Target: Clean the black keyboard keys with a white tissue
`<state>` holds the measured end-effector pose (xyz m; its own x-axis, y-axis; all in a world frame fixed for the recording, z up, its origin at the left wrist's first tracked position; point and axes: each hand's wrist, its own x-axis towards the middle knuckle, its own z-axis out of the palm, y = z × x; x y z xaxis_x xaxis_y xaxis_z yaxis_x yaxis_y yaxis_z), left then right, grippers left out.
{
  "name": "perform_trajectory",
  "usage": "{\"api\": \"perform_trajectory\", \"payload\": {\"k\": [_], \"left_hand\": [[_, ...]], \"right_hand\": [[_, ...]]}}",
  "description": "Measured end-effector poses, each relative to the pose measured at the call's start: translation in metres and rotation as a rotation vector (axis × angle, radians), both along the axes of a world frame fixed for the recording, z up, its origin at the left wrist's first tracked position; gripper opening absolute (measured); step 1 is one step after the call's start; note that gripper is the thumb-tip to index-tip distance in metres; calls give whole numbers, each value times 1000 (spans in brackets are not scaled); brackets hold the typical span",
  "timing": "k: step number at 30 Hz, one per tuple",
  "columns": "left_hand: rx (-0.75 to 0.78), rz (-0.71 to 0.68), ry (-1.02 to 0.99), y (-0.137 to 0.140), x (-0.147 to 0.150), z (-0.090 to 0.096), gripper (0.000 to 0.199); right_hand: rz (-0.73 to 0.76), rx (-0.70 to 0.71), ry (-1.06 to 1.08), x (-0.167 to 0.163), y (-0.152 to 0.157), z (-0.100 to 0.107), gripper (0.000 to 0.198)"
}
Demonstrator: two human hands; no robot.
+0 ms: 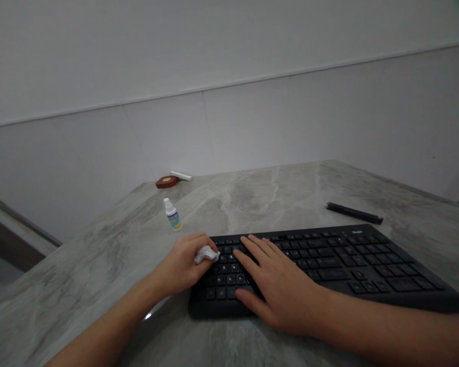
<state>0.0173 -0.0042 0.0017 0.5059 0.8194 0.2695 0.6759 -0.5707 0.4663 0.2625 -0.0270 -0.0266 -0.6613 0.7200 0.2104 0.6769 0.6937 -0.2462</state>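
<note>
A black keyboard (331, 260) lies across the table in front of me. My left hand (185, 260) is at its left end, fingers closed round a crumpled white tissue (206, 254) that touches the keys there. On the left half of the keys rests my right hand (279, 280), fingers spread, holding nothing. It covers part of the keys beneath it. Beyond my left hand a small white spray bottle (173, 216) with a blue and yellow label stands upright.
The grey marbled table (248, 199) reaches back to a pale wall (252, 122). A dark red case (167, 182) and a thin white strip (180, 176) lie at the far left. Behind the keyboard on the right is a black pen-like object (354, 213).
</note>
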Motion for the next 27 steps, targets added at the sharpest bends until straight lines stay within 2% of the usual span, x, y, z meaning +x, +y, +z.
{"api": "perform_trajectory", "payload": {"k": [4, 9, 13, 18, 20, 24, 27], "left_hand": [[-31, -50, 5, 1, -1, -1, 9], [-17, 26, -21, 0, 1, -2, 7], [-30, -47, -2, -1, 1, 1, 8], [-32, 50, 12, 0, -3, 1, 11], [-39, 29, 9, 0, -3, 0, 14], [15, -67, -13, -3, -1, 2, 16], [51, -3, -39, -2, -2, 1, 20]], "right_hand": [[3, -4, -9, 0, 0, 1, 68], [7, 10, 13, 0, 0, 0, 68], [5, 2, 6, 0, -1, 0, 68], [7, -3, 5, 1, 0, 1, 68], [3, -8, 3, 0, -1, 1, 68], [5, -11, 10, -1, -1, 2, 68], [1, -18, 5, 0, -1, 2, 68]]}}
